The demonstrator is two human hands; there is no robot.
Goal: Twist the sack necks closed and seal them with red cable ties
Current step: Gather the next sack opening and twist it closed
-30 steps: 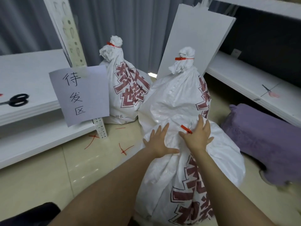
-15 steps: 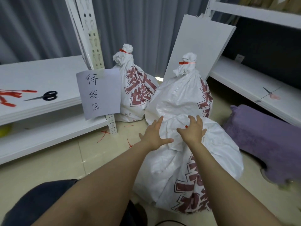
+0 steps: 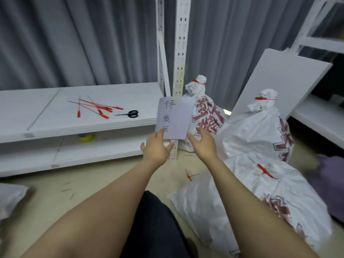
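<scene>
Three white sacks with red print stand on the floor at the right. The near sack has a red cable tie round its neck. A middle sack and a far sack are each tied with a red tie at the top. My left hand and my right hand are stretched out in the air, fingers spread, holding nothing, left of the sacks and in front of a paper sign. Several loose red cable ties lie on the shelf.
Black scissors lie on the white shelf beside the ties. A perforated shelf post carries the paper sign. A white board leans behind the sacks. A purple cushion sits far right, a yellow tape roll under the shelf.
Both hands have come off the near sack and moved left and forward. The view has swung left, bringing the shelf with ties and scissors into sight.
</scene>
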